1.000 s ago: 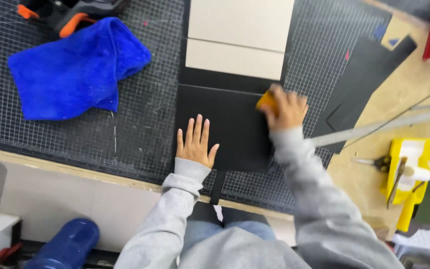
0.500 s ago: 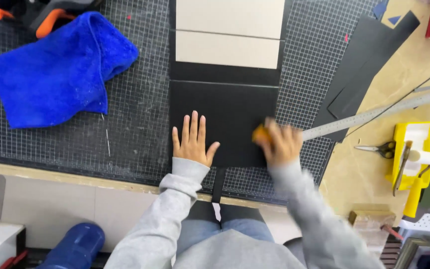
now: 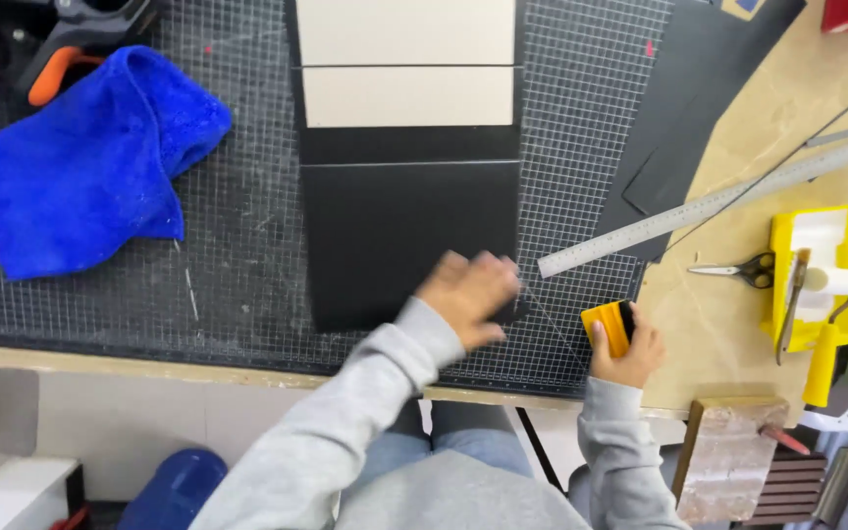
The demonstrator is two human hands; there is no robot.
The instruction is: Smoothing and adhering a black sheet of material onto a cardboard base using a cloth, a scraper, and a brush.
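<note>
To your left a crumpled blue cloth [image 3: 85,162] lies on the gridded cutting mat [image 3: 228,285], with an orange-handled clamp [image 3: 61,44] just beyond it. Off to your right a long steel ruler [image 3: 718,204] slants across the bench [image 3: 738,334]; near it you have small scissors [image 3: 738,267], a yellow tray [image 3: 821,270] and a stone-like block [image 3: 728,456]

Both arms wear a light grey sweatshirt with long, loose sleeves that end in ribbed cuffs at the wrists. The left hand [image 3: 468,294] and right hand [image 3: 625,355] are bare, without gloves, rings or a watch. Blue jeans cover the lap below.
</note>
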